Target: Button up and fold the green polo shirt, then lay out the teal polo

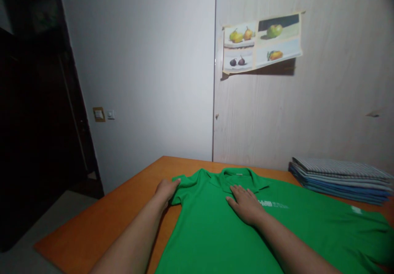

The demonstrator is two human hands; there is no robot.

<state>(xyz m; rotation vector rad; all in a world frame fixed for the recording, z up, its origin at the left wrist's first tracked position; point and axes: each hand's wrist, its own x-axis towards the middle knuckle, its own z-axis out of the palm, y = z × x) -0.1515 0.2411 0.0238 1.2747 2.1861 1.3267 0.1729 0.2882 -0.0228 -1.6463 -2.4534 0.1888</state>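
Fruit print (261,43) askew on pale panel (326,114); folded cloths (340,179) stacked far right on orange table (123,208); wall switch (99,114) left, near probable dark doorway (37,122).

Homelike room with fruit poster (261,46)

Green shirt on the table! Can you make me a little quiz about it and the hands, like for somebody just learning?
1. Which part of the green shirt is the left hand holding?
a) the collar
b) a sleeve
c) the bottom hem

2. True or false: the right hand is squeezed into a fist.

3. Fill in the blank: the folded cloth stack lies on a table coloured ____.

Key:
1. b, a sleeve.
2. False. It lies flat on the shirt's front, fingers stretched out.
3. Orange.
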